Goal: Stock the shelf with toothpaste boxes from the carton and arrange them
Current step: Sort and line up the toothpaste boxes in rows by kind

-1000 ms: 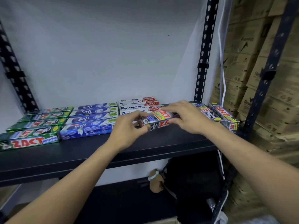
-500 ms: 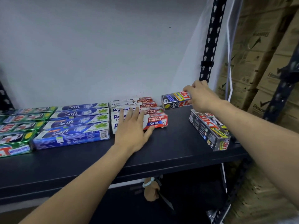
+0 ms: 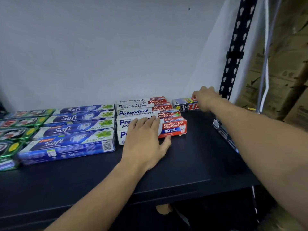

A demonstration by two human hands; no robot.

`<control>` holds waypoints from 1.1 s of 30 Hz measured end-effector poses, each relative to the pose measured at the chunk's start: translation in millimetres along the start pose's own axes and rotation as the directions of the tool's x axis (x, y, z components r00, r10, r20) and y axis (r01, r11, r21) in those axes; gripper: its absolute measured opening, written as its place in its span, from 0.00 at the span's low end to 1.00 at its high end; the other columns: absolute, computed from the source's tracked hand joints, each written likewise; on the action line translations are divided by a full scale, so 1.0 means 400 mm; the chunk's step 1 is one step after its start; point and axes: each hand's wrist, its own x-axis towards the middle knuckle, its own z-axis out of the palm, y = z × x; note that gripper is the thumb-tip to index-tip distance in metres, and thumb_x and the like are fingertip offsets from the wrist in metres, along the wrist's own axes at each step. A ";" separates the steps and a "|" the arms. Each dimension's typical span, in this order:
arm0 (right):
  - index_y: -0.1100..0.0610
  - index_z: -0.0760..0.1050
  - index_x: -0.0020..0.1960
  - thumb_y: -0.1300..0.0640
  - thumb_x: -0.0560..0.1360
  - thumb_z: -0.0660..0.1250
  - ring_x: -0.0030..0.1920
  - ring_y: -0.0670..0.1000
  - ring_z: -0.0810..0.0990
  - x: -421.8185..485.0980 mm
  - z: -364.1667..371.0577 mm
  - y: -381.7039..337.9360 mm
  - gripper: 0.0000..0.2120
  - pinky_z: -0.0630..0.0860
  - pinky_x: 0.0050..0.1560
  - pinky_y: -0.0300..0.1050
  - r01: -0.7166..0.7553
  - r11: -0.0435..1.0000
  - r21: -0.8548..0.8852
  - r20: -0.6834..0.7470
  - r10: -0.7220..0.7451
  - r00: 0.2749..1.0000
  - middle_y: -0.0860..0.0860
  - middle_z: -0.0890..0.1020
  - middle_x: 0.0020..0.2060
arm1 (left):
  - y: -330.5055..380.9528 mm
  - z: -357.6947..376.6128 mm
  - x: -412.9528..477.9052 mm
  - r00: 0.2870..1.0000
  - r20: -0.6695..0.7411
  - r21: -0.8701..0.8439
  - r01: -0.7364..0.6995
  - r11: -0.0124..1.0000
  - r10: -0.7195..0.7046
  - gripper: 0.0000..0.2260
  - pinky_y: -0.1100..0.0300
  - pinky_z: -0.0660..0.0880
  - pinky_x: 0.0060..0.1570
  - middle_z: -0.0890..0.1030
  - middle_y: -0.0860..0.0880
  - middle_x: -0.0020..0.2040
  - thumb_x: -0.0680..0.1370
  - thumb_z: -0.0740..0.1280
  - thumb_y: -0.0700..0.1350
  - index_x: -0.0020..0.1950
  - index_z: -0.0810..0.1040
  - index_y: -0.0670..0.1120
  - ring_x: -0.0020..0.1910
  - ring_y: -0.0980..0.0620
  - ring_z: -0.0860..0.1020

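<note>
Black shelf [image 3: 191,155]: left hand [image 3: 145,139] rests flat on the Pepsodent boxes [image 3: 173,127]; right hand [image 3: 205,98] grips a Zact box [image 3: 183,105] at the back edge, which could knock that row askew if shoved leftward.

1. The head view looks forward and down onto the black shelf [image 3: 200,157] from close in front of it.
2. It faces the white wall [image 3: 116,47] behind the shelf, with cardboard boxes [image 3: 286,72] right of the shelf.
</note>
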 end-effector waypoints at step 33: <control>0.44 0.52 0.79 0.46 0.82 0.56 0.78 0.59 0.40 -0.007 0.134 -0.079 0.27 0.45 0.74 0.67 -0.167 0.901 0.401 -0.057 0.207 0.977 0.54 0.49 0.79 | 0.003 -0.003 -0.004 1.000 -0.002 -0.051 -0.010 0.999 0.010 0.27 0.52 0.55 0.74 0.67 0.52 0.77 0.78 0.59 0.62 0.74 0.67 0.50 0.73 0.51 0.65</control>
